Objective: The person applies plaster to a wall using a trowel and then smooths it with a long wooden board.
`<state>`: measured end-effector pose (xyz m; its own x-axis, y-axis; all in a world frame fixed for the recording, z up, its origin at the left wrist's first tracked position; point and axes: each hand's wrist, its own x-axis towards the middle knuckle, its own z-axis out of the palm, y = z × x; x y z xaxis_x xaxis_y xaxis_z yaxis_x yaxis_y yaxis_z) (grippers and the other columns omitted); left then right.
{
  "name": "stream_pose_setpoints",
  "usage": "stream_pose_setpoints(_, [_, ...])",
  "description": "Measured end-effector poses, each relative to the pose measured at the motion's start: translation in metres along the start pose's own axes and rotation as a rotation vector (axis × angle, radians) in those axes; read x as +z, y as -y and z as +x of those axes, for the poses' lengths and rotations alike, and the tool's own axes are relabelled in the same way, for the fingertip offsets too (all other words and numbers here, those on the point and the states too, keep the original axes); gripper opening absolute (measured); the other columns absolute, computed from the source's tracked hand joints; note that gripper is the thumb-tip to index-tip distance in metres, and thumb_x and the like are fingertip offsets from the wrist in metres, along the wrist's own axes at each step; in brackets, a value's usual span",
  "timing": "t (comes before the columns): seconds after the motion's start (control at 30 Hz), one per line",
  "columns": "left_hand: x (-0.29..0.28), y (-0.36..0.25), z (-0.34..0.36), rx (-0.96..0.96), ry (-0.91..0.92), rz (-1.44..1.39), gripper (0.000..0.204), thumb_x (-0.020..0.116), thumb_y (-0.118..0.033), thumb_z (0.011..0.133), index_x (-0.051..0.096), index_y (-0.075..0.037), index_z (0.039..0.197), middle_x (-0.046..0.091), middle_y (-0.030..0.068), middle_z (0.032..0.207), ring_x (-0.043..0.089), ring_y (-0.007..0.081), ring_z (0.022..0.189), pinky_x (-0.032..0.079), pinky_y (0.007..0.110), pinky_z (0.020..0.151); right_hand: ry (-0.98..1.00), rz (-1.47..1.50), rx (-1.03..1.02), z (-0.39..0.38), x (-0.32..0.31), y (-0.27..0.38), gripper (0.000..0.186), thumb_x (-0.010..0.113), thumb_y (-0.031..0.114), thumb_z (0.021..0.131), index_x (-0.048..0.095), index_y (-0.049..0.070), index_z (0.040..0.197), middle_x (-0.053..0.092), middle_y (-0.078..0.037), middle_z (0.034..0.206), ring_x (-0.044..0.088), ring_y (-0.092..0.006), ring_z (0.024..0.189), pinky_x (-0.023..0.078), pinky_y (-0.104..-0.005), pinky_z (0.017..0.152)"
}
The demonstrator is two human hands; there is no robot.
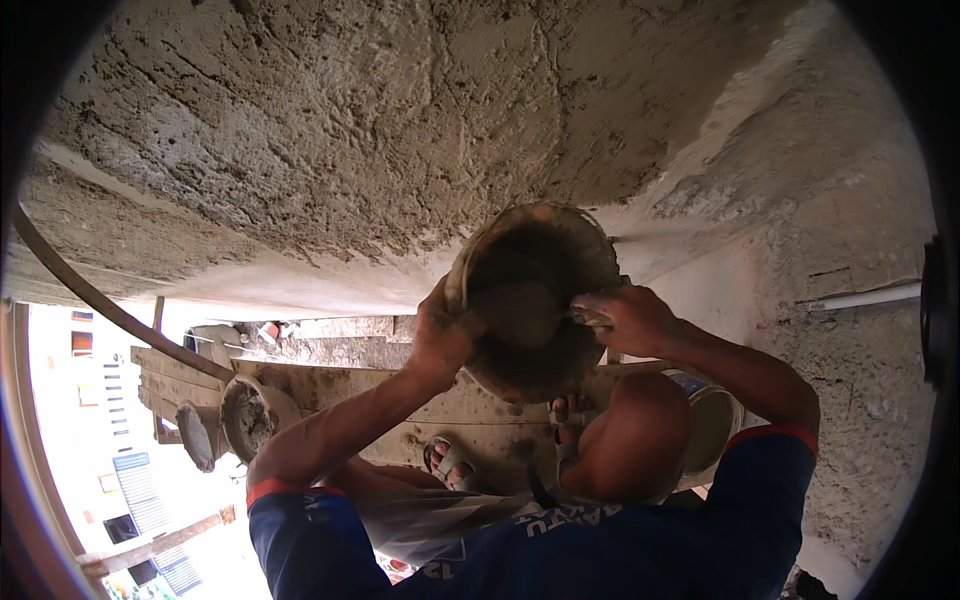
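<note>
I hold a mortar-stained bucket (528, 262) up against the rough wet plaster surface (370, 110), its dark, mostly empty-looking mouth turned toward me. My left hand (437, 335) is closed on the bucket's left side. My right hand (620, 320) grips the right rim, its fingers reaching over the edge. Beneath it, my sandalled feet are on a stained wooden plank platform (350, 390), with my bent right knee raised. Another pale bucket (715, 430) sits partly hidden behind that knee.
At the lower left stand a container of grey mortar (252, 420) and a smaller container (198, 435). A long curved strip (120, 290) runs past them. A bright drop with buildings (140, 490) lies beyond the platform's left end. A white pipe (865, 297) runs along the right wall.
</note>
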<state>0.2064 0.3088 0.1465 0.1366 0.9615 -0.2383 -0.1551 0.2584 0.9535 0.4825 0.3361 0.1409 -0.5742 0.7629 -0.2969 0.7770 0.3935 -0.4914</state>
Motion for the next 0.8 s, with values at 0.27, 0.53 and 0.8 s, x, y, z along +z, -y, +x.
stream_pose_setpoints(0.27, [-0.041, 0.035, -0.021, -0.098, -0.01, -0.103, 0.052, 0.056, -0.006, 0.078, 0.045, 0.0, 0.128, 0.061, 0.0056, 0.106, 0.057, 0.0109, 0.088, 0.049, 0.026, 0.075, 0.068, 0.015, -0.002, -0.042, -0.106, 0.042, 0.044, 0.067, 0.014, 0.073, 0.052, 0.014, 0.114, 0.063, -0.015, 0.099, 0.061, -0.0347, 0.094, 0.049, -0.0417, 0.082])
stream_pose_setpoints(0.53, [-0.054, 0.069, -0.025, -0.165, 0.08, 0.046, 0.049, 0.054, -0.003, 0.079, 0.046, -0.001, 0.128, 0.061, 0.0072, 0.11, 0.058, 0.0134, 0.094, 0.05, 0.028, 0.075, 0.059, 0.135, 0.108, 0.016, -0.095, -0.045, 0.029, 0.066, 0.018, 0.081, 0.064, 0.002, 0.105, 0.067, -0.014, 0.093, 0.065, -0.0237, 0.08, 0.051, -0.0368, 0.078])
stream_pose_setpoints(0.8, [-0.05, 0.076, -0.026, -0.284, -0.175, 0.044, 0.049, 0.052, 0.003, 0.078, 0.048, -0.001, 0.126, 0.062, 0.0054, 0.097, 0.058, 0.0121, 0.085, 0.05, 0.028, 0.069, -0.495, -0.021, 0.001, -0.054, -0.185, 0.003, 0.036, 0.064, 0.014, 0.083, 0.058, 0.008, 0.118, 0.066, -0.011, 0.092, 0.064, -0.023, 0.081, 0.051, -0.0349, 0.08])
